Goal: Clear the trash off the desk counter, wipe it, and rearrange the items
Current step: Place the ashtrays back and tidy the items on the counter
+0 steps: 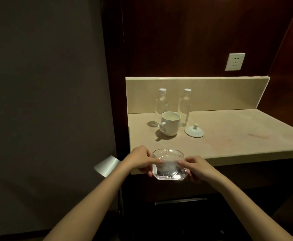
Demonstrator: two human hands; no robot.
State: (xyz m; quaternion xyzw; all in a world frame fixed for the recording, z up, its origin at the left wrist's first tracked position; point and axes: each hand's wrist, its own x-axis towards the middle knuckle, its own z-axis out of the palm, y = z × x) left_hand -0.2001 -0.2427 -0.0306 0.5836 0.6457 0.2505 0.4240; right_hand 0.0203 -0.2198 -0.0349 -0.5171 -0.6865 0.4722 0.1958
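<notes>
A clear square glass ashtray [169,165] with cut corners is held over the front left edge of the beige counter [229,136]. My left hand [140,160] grips its left side, thumb over the rim and fingers below. On the ashtray's right side my right hand [192,166] holds it the same way. Something pale and cloudy lies in the ashtray's bowl; I cannot tell what it is.
Two clear water bottles [160,106] [185,106] with white caps stand at the back left. A white mug [169,125] stands in front of them, its lid [194,130] on the counter to the right. A wall socket [235,61] is above. A drawer handle [180,200] lies below.
</notes>
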